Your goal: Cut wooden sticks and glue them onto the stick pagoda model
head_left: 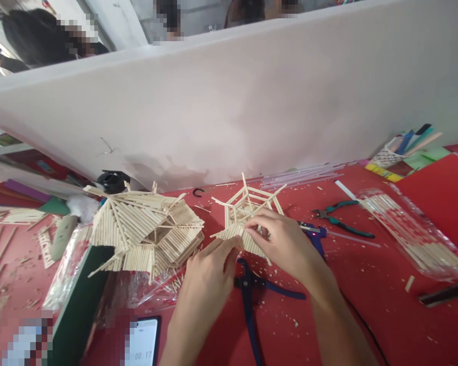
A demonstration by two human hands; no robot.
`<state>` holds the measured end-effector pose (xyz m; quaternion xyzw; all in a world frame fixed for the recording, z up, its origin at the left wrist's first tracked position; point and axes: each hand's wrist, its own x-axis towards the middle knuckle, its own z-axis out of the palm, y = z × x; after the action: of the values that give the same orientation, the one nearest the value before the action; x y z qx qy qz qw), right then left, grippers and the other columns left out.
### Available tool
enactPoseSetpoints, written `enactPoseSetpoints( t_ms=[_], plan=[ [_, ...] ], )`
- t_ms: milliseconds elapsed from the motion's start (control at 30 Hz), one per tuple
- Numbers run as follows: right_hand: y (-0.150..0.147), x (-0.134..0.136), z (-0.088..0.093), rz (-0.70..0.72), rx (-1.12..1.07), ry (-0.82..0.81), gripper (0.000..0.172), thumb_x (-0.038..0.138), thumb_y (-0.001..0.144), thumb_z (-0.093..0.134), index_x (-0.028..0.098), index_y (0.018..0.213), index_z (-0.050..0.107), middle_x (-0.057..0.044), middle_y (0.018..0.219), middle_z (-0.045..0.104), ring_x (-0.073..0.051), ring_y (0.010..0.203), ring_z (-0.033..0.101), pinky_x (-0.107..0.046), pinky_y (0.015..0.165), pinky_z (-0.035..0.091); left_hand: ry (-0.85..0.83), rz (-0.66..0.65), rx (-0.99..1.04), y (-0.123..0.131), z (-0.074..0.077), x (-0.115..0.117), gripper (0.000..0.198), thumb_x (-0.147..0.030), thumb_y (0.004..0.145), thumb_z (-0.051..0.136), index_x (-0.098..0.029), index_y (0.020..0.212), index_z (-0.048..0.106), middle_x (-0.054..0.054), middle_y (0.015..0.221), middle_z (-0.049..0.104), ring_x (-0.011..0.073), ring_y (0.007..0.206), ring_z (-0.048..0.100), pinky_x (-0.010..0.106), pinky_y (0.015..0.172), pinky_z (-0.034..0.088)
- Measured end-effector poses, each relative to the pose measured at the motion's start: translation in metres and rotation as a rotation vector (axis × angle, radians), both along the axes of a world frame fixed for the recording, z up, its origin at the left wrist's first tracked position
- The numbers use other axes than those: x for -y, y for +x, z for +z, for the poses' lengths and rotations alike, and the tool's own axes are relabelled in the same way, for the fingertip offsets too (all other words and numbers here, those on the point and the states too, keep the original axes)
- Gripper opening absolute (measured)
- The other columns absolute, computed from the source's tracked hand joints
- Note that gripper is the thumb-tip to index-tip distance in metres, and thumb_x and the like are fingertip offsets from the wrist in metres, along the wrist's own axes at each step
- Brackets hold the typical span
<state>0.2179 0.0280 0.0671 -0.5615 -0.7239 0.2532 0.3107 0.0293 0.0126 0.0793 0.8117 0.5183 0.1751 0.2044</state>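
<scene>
A small, partly covered roof frame of pale wooden sticks [252, 195] sits on the red table, with spokes sticking out at its corners. Along its front side a panel of sticks [229, 233] lies close together. My left hand [212, 269] is closed at the front edge of that panel, fingertips pressed on the sticks. Just right of it, my right hand [278, 239] pinches at the same panel; whatever is between thumb and finger is hidden. Blue-handled cutters [248, 290] lie open below my hands. Behind my right wrist shows a blue glue gun [316, 233].
A larger stick-built model [145, 229] stands left. Green-handled pliers [343, 218], a pack of sticks [416, 236] and a pen holder [391, 152] are right. A phone [141, 340] lies in front. A white partition [229, 107] rises behind, with people beyond.
</scene>
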Motion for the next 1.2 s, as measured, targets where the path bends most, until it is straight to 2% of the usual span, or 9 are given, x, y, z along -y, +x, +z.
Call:
enactPoseSetpoints(
  t_ms=[233,433,767,967,1200],
  plan=[
    [0.001,0.0,0.0,-0.006,-0.017,-0.006,0.013,0.015,0.094,0.057,0.023,0.094,0.068,0.0,0.098,0.07,-0.016,0.09,0.066,-0.028,0.079,0.049,-0.005,0.026,0.036,0.0,-0.005,-0.002,0.027,-0.015,0.094,0.054,-0.027,0.111,0.072,0.003,0.105,0.076,0.0164,0.086,0.071,0.024,0.072,0.053],
    [0.001,0.0,0.001,-0.009,-0.011,-0.019,0.014,0.014,0.093,0.058,0.023,0.096,0.069,-0.001,0.1,0.071,-0.016,0.091,0.066,-0.028,0.079,0.05,0.044,0.022,0.037,0.0,-0.01,-0.004,0.026,-0.017,0.094,0.055,-0.027,0.111,0.073,0.004,0.102,0.076,0.0162,0.083,0.071,0.024,0.071,0.053],
    [0.002,0.001,0.0,0.002,-0.012,-0.012,0.018,0.015,0.094,0.056,0.023,0.098,0.071,-0.002,0.101,0.071,-0.016,0.091,0.066,-0.03,0.081,0.051,-0.048,-0.05,-0.062,-0.005,0.003,-0.001,0.037,-0.017,0.094,0.049,-0.027,0.123,0.068,0.003,0.09,0.075,0.0152,0.073,0.069,0.025,0.062,0.051],
    [0.003,0.001,0.001,0.002,-0.019,-0.012,0.019,0.014,0.093,0.055,0.023,0.097,0.071,-0.003,0.1,0.072,-0.017,0.089,0.067,-0.03,0.079,0.051,-0.104,-0.022,-0.015,-0.009,0.001,-0.005,0.033,-0.025,0.095,0.051,-0.027,0.121,0.07,0.004,0.09,0.077,0.0149,0.07,0.071,0.025,0.061,0.053],
    [0.003,0.001,0.001,-0.027,-0.047,-0.023,0.014,0.015,0.093,0.056,0.022,0.096,0.068,-0.002,0.1,0.072,-0.016,0.087,0.066,-0.028,0.078,0.05,-0.087,0.013,-0.018,-0.014,0.0,-0.006,0.03,-0.026,0.092,0.056,-0.03,0.118,0.072,0.002,0.092,0.079,0.0161,0.071,0.072,0.027,0.065,0.054]
  ],
)
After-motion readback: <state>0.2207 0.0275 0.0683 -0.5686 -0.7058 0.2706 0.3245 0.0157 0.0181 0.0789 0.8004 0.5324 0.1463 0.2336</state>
